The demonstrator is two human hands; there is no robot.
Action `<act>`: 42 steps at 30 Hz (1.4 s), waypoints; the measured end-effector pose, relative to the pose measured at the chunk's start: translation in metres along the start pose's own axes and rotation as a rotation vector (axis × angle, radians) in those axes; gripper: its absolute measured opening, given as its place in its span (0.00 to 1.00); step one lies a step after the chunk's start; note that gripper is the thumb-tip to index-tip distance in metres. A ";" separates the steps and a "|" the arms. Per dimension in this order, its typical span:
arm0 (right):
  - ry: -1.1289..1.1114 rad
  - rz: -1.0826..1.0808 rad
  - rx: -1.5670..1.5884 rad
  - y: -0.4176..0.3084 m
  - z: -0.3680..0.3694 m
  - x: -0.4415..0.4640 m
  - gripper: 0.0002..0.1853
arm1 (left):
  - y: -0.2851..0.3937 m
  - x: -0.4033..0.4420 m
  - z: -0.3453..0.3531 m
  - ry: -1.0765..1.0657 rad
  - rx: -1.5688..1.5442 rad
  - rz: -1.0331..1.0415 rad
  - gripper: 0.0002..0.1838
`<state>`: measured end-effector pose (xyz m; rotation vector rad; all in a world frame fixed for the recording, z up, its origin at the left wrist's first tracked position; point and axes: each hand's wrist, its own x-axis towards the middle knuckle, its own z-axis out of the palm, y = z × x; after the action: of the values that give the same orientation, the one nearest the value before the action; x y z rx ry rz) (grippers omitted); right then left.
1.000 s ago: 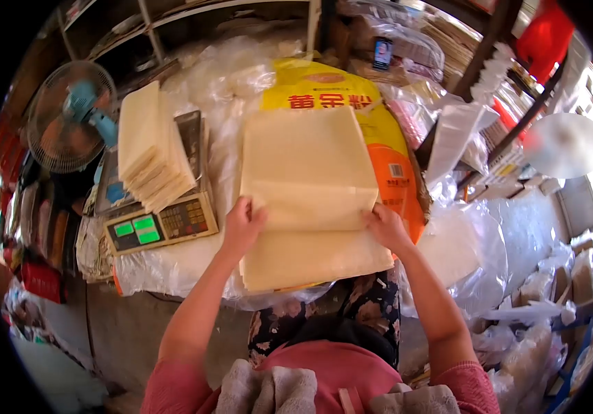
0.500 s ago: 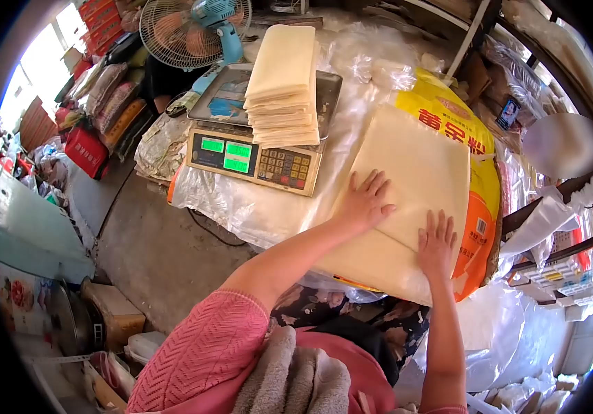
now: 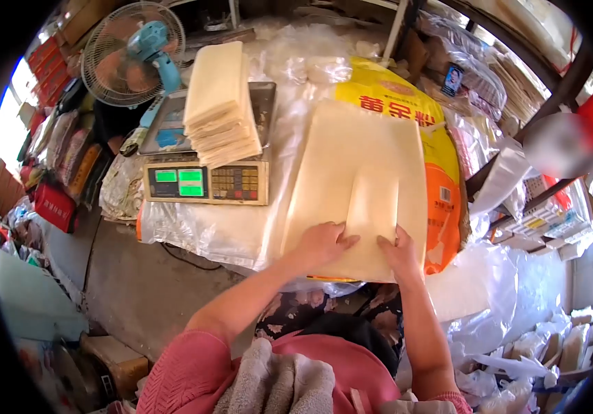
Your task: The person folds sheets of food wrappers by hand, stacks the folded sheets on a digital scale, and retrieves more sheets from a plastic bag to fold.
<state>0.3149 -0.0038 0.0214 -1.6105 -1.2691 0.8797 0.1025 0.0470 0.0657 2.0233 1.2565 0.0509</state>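
A wide, thin cream sheet (image 3: 351, 145) lies over the front part of the covered work surface, and its near middle bulges up in a raised fold (image 3: 372, 207). At the left side of this fold my left hand (image 3: 320, 247) has its fingers bent and thumb pressed in, gripping the sheet. My right hand (image 3: 401, 255) pinches the sheet at the fold's right side, thumb facing the other thumb. Whether one layer or more is gripped, I cannot tell. Beyond my left hand, a stack of folded cream sheets (image 3: 219, 103) rests on the metal pan of a digital scale (image 3: 206, 183).
A yellow and orange printed sack (image 3: 441, 172) lies under the sheet at the right. Clear plastic film (image 3: 200, 228) covers the work surface. A blue fan (image 3: 134, 55) stands behind the scale. Racks with bagged goods (image 3: 517, 179) line the right side.
Both hands, flat and spread on the sheet before, have drawn back to its near part and closed on it. A raised fold has formed between them. The view has turned, shifting everything left.
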 end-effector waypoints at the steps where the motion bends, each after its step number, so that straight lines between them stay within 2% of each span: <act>1: -0.030 0.072 0.128 -0.006 0.003 0.001 0.25 | -0.015 -0.006 0.008 0.248 -0.176 0.030 0.26; 3: -0.059 0.178 0.284 -0.027 0.005 -0.002 0.25 | -0.055 -0.012 0.018 0.743 -0.514 0.121 0.24; 4: -0.065 0.177 0.322 -0.023 0.006 0.000 0.25 | -0.064 -0.017 0.006 1.023 -0.761 0.100 0.18; 5: -0.064 0.178 0.356 -0.014 0.004 0.002 0.26 | -0.073 -0.032 -0.022 1.266 -0.553 0.103 0.13; 7: -0.088 0.157 0.466 0.003 0.001 0.002 0.28 | -0.139 -0.023 -0.049 1.584 -1.054 0.069 0.13; 8: -0.095 0.141 0.461 0.007 0.000 0.002 0.29 | -0.151 -0.032 -0.071 1.548 -1.303 -0.008 0.16; 10: -0.086 0.104 0.454 0.009 0.001 0.000 0.31 | -0.198 -0.025 -0.100 1.248 -1.766 0.016 0.21; 12: -0.057 0.103 0.340 0.015 -0.001 -0.002 0.32 | -0.184 -0.025 -0.127 1.111 -2.029 0.127 0.27; 14: -0.046 0.099 0.322 0.020 -0.001 -0.003 0.34 | -0.184 -0.022 -0.136 1.070 -2.108 0.116 0.32; 15: -0.049 0.091 0.360 0.023 0.000 -0.003 0.34 | -0.188 -0.019 -0.136 1.090 -2.079 0.118 0.35; 18: -0.036 0.099 0.376 0.028 0.004 -0.004 0.33 | -0.174 -0.023 -0.130 1.051 -1.981 0.233 0.33; 19: -0.034 0.100 0.371 0.024 0.003 -0.005 0.33 | -0.172 -0.027 -0.125 0.966 -1.947 0.269 0.30; 23: -0.038 0.106 0.348 0.029 0.002 -0.002 0.32 | -0.139 -0.044 -0.106 0.967 -1.914 0.159 0.24; 26: -0.047 0.109 0.390 0.024 0.001 -0.004 0.32 | -0.129 -0.046 -0.094 0.880 -1.879 0.390 0.25; 30: -0.023 0.100 0.358 0.022 0.002 -0.005 0.30 | -0.139 -0.046 -0.108 0.777 -1.994 0.411 0.23; 33: -0.014 0.121 0.369 0.023 0.003 -0.004 0.29 | -0.147 -0.042 -0.109 0.527 -2.078 0.567 0.22; 36: -0.012 0.095 0.381 0.029 0.005 -0.003 0.28 | -0.188 -0.025 -0.096 0.345 -1.974 0.860 0.23; 39: -0.028 0.077 0.372 0.026 0.003 -0.005 0.27 | -0.183 -0.026 -0.091 0.417 -1.995 0.734 0.23; 42: -0.057 0.100 0.422 0.000 -0.003 -0.011 0.27 | -0.204 -0.015 -0.085 0.478 -1.993 0.737 0.23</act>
<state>0.3153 -0.0149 0.0225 -1.3264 -0.9656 1.1745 -0.0937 0.1332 0.0090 0.4616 0.1028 1.4890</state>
